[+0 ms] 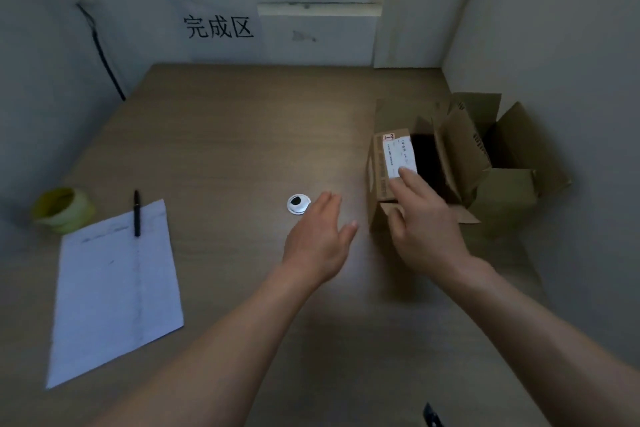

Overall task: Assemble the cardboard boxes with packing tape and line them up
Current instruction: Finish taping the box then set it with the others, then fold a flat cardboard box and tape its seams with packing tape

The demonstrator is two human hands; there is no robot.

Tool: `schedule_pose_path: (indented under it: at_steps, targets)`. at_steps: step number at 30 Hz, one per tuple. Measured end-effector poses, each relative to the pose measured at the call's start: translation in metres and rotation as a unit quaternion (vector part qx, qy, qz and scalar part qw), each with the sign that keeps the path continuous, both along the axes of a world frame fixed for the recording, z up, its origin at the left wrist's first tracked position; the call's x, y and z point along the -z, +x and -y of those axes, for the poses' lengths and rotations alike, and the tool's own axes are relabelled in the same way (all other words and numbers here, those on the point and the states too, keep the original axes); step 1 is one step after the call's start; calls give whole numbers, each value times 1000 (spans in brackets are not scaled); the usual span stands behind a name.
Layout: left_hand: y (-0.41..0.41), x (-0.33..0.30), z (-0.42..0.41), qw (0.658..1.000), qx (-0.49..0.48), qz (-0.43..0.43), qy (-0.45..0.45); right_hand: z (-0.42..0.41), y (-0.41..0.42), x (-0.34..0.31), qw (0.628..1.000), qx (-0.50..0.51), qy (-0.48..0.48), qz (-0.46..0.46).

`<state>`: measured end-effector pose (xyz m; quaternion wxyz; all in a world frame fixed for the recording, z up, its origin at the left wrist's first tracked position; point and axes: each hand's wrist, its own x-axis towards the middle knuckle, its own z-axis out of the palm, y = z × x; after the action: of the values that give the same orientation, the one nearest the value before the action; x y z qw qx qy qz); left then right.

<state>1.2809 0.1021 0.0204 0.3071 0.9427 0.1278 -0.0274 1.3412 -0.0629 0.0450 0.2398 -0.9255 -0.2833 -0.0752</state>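
Observation:
A brown cardboard box [381,163] with a white shipping label stands at the right of the wooden table [225,135], its flaps up and its dark inside showing. A second open cardboard box [509,163] stands right behind it, against the right wall. My right hand [420,218] reaches over the near box, its straight fingers touching the labelled flap. My left hand [320,239] hovers open above the table, just left of that box, holding nothing. A yellow-green roll of packing tape [62,210] sits at the table's far left.
A white sheet of paper [114,291] lies at the left front with a black pen [137,213] on its top edge. A round cable grommet [298,204] sits mid-table. A sign with printed characters [219,28] hangs on the back wall. A black cable [104,59] runs down the left wall.

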Motion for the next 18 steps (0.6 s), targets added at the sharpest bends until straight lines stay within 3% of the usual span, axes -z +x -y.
schedule_pose_path:
  at_steps: [9, 18]
  targets:
    - [-177, -47, -91, 990, -40, 33, 134, -93, -150, -25, 994, -78, -70, 2]
    - [-357, -69, -146, 965, -183, 22, 189, -192, -287, -53, 973, -225, -51, -6]
